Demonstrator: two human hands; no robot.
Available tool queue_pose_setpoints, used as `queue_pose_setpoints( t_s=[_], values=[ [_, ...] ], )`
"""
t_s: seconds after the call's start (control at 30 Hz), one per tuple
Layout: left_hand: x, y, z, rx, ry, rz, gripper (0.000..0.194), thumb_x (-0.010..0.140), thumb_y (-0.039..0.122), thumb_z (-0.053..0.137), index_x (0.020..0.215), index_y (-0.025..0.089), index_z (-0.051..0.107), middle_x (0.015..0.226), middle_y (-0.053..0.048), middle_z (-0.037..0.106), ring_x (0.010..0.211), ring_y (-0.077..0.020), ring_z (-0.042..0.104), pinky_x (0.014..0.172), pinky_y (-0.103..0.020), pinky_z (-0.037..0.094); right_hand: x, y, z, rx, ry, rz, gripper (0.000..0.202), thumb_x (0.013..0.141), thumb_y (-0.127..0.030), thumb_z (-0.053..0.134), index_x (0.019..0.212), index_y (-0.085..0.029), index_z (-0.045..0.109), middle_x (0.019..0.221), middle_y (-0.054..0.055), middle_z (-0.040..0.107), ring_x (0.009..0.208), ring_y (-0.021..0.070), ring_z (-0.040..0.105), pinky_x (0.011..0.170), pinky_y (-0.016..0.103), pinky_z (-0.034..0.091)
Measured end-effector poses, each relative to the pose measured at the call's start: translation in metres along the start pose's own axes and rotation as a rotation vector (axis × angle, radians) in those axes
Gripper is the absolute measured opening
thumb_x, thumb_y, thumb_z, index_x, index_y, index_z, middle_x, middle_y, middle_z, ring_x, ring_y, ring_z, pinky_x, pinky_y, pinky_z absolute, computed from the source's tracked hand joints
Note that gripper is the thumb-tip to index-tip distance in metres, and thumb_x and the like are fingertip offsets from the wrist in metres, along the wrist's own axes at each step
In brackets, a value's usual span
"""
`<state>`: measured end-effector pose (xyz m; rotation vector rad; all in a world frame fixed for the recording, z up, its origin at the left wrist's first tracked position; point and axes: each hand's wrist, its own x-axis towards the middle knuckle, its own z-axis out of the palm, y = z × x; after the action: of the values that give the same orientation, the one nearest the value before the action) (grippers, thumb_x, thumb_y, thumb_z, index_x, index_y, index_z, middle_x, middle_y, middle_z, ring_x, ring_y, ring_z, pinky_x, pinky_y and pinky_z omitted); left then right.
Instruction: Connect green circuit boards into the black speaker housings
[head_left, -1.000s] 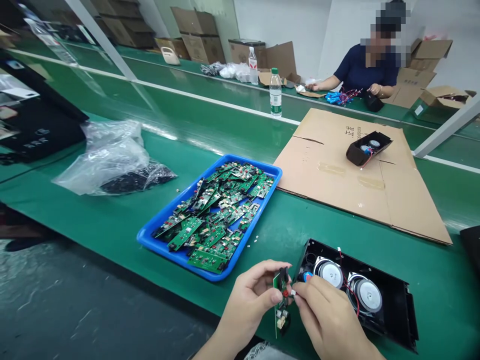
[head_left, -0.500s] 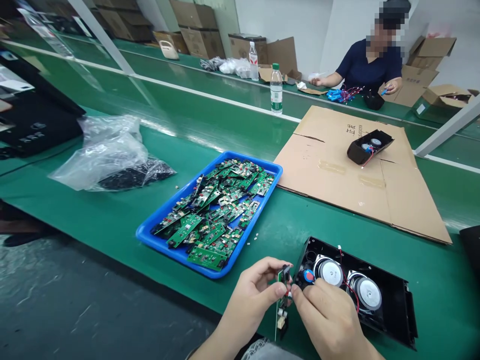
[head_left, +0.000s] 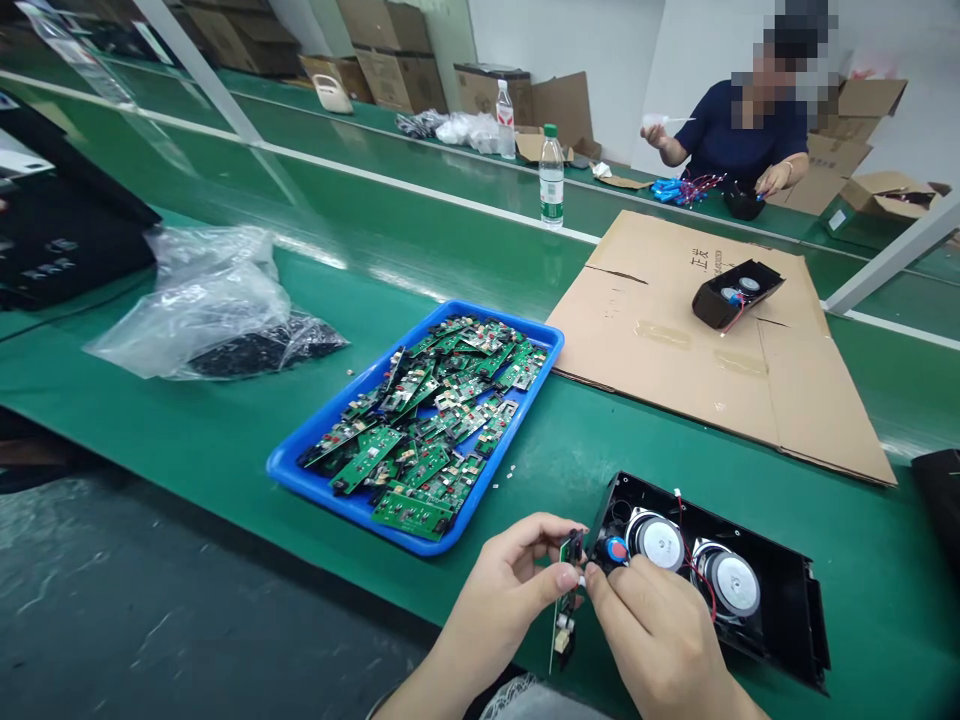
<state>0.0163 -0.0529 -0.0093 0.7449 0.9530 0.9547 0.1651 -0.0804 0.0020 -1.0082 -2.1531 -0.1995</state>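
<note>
My left hand [head_left: 517, 575] pinches a green circuit board [head_left: 559, 630] on edge, its small components facing right. Close against it, the fingers of my right hand [head_left: 660, 625] are closed on a small white connector [head_left: 582, 580] at the board's side. Whether the connector is seated cannot be made out. Beyond my right hand lies a black speaker housing [head_left: 784, 590], open side up. Inside are two round speakers with silver backs, one on the left [head_left: 660, 543] and one on the right [head_left: 735, 585], red and black wires, and a blue cylindrical part [head_left: 616, 550] by my fingertips.
A blue tray [head_left: 281, 465] heaped with circuit boards stands left of my hands. Behind the housing, a cardboard sheet [head_left: 660, 390] carries another speaker housing [head_left: 739, 293]. Plastic bags [head_left: 217, 300] lie left, a water bottle [head_left: 551, 180] stands behind, and a co-worker [head_left: 739, 140] sits opposite.
My hands keep nearly the same hold, with only slight finger movement at the connector. The co-worker has raised one hand holding something white. The view has shifted slightly.
</note>
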Motion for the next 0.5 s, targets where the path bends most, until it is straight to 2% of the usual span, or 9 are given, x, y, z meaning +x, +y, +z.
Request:
queue_pose_setpoints(
  t_s=[0.2,0.33,0.5],
  values=[
    [-0.0015,0.0025,-0.0018,0.039,0.021,-0.005,0.04,0.05,0.047,0.086,0.077,0.019,0.075,0.071,-0.003,0.063,0.068,-0.0179,0.054,0.058,-0.025,0.053,-0.0015,-0.0009,0.0007,0.009,-0.021,-0.001,0.027,0.093,-0.006,0.042,0.079,-0.005,0.065,0.057,0.005,0.055,0.051,0.0138,0.042,0.044,0.028,0.029],
    [-0.0036,0.0013,-0.0012,0.057,0.0,-0.02,0.032,0.054,0.037,0.084,0.08,0.02,0.074,0.07,-0.001,0.062,0.067,-0.0173,0.055,0.059,-0.025,0.052,0.0001,-0.0013,-0.0006,0.018,-0.035,-0.011,0.03,0.094,-0.006,0.04,0.076,-0.005,0.065,0.056,0.005,0.054,0.05,0.0138,0.042,0.044,0.028,0.028],
    [-0.0037,0.0014,0.0034,0.207,0.024,0.052,0.019,0.06,0.026,0.078,0.078,0.021,0.076,0.073,-0.002,0.064,0.071,-0.0185,0.056,0.058,-0.022,0.049,0.002,-0.0048,-0.0004,-0.049,-0.055,-0.036,0.045,0.096,-0.007,0.029,0.065,-0.008,0.063,0.051,0.004,0.049,0.048,0.0142,0.038,0.044,0.029,0.026]
  ],
)
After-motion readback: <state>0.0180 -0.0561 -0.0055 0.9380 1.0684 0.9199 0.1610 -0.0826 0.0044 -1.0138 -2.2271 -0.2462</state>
